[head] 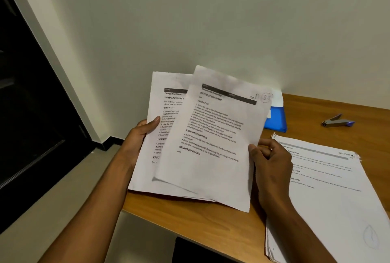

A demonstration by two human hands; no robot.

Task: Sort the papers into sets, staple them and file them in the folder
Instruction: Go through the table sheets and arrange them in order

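1. The left hand (141, 134) grips the left edge of a sheaf of printed papers (162, 127), thumb on top, held up over the worktop (202, 218) edge.
2. The right hand (269, 163) pinches the front sheet (211, 146) at its right margin; that sheet is skewed.
3. Judged: the sheets are light, limp and slide easily; grip the margins, thumb above, fingers beneath.
4. The sorted stack (329, 205), blue folder (275, 120) and stapler (337, 121) lie on the worktop to the right.

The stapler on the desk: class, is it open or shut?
Open. The stapler lies on the wooden desk with its top arm raised at an angle off its base, apart from both hands.
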